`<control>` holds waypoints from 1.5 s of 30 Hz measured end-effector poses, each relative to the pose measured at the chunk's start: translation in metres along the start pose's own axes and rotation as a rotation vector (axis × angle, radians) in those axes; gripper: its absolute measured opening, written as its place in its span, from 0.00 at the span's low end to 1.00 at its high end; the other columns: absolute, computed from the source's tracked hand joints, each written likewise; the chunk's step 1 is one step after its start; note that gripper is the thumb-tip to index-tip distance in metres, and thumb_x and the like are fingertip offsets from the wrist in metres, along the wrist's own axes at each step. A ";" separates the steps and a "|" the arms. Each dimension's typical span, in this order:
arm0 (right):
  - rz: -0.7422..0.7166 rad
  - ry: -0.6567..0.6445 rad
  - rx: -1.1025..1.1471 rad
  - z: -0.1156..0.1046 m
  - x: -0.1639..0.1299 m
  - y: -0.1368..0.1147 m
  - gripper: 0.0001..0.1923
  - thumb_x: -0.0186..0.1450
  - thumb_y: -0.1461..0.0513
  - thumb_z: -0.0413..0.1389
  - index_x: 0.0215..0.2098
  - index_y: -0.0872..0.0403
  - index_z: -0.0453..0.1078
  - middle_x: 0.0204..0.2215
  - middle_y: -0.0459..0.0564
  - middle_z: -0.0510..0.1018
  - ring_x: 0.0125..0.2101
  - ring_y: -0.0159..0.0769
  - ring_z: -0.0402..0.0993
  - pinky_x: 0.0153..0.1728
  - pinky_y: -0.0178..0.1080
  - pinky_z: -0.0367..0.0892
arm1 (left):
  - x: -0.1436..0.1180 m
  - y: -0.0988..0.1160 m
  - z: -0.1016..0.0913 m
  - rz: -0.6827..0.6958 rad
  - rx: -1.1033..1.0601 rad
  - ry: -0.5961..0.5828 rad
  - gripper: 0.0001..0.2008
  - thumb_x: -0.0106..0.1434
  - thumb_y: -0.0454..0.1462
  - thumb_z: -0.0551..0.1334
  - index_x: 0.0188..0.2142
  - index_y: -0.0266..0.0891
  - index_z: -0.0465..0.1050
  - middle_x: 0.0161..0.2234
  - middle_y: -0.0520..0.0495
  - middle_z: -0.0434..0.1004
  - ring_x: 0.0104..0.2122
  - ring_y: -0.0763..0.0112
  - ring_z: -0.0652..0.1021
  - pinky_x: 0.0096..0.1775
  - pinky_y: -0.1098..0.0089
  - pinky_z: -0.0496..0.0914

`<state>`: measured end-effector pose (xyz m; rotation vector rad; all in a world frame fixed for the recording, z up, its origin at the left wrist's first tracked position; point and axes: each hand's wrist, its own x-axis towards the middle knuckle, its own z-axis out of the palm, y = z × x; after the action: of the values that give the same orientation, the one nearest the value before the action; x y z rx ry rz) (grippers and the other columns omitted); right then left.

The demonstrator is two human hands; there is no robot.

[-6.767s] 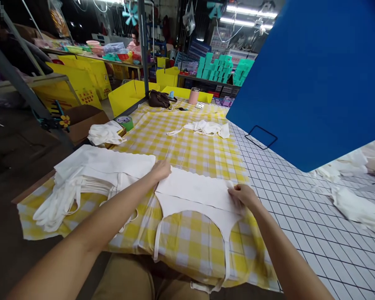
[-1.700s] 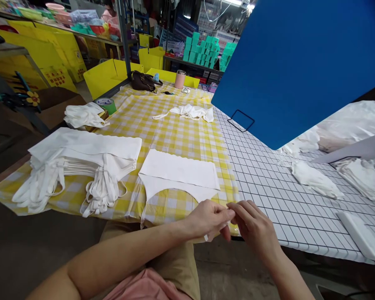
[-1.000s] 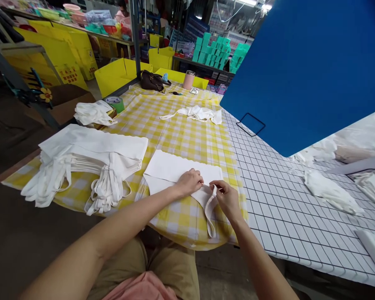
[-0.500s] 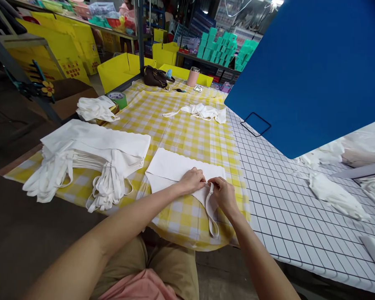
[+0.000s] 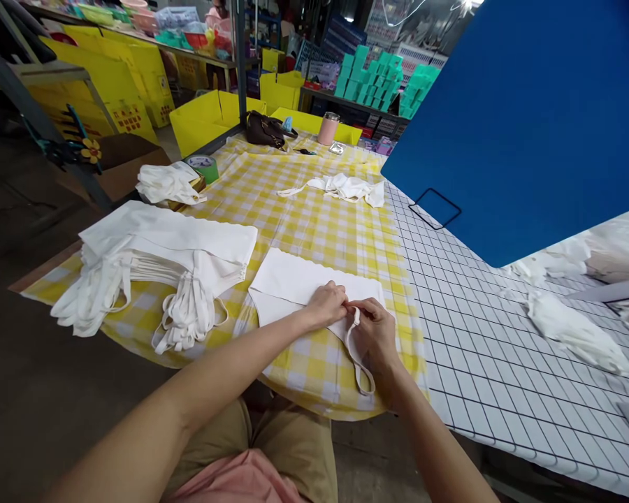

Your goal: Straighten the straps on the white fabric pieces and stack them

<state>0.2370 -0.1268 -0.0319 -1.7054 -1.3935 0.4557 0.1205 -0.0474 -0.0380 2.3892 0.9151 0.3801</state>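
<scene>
A white strappy top (image 5: 288, 276) lies folded on the yellow checked cloth (image 5: 304, 363) in front of me. My left hand (image 5: 327, 305) rests over its middle, thumb and fingers pinched at the fabric by the strap joint. My right hand (image 5: 376, 328) meets it there, fingers closed near the upper end of the strap (image 5: 364, 379), whose loop hangs down toward the table's near edge. The fingertips of both hands almost touch and hide the exact spot between them. To the left lies a neat stack of similar white tops (image 5: 175, 234), their straps bunched at the front.
Another white top (image 5: 346, 187) lies crumpled farther up the cloth. A green tape roll (image 5: 203, 168), a dark handbag (image 5: 266, 130) and a pink flask (image 5: 328, 129) stand behind. At right, a large blue board (image 5: 514, 133) rises over a white grid-patterned cloth (image 5: 466, 349) with more white garments (image 5: 576, 332).
Both hands stay at the same place on the top, with the right fingers drawn slightly closer over the strap joint. The whole view has shifted a little.
</scene>
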 end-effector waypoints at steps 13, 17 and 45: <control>0.626 -0.246 0.691 -0.049 -0.062 -0.038 0.17 0.50 0.56 0.62 0.37 0.53 0.73 0.24 0.47 0.75 0.30 0.35 0.70 0.32 0.36 0.64 | -0.007 -0.007 -0.014 0.071 -0.106 -0.092 0.11 0.53 0.32 0.61 0.37 0.37 0.77 0.38 0.46 0.71 0.42 0.65 0.68 0.46 0.69 0.64; 0.599 -0.245 0.620 -0.065 -0.097 -0.041 0.21 0.56 0.52 0.59 0.44 0.53 0.71 0.21 0.46 0.73 0.30 0.38 0.72 0.37 0.40 0.66 | -0.014 -0.010 -0.024 0.129 -0.138 -0.152 0.14 0.54 0.31 0.59 0.40 0.36 0.77 0.41 0.45 0.69 0.44 0.65 0.67 0.49 0.69 0.62; 0.570 -0.405 0.544 0.141 -0.172 -0.055 0.25 0.54 0.47 0.56 0.43 0.53 0.71 0.43 0.54 0.75 0.44 0.45 0.70 0.43 0.43 0.65 | -0.176 -0.039 -0.075 -0.198 -0.317 0.354 0.15 0.59 0.29 0.52 0.44 0.37 0.69 0.40 0.47 0.73 0.38 0.73 0.73 0.43 0.72 0.68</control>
<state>0.0473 -0.2313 -0.1074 -1.5683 -0.8882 1.4231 -0.0609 -0.1141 -0.0117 1.9556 1.1391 0.8220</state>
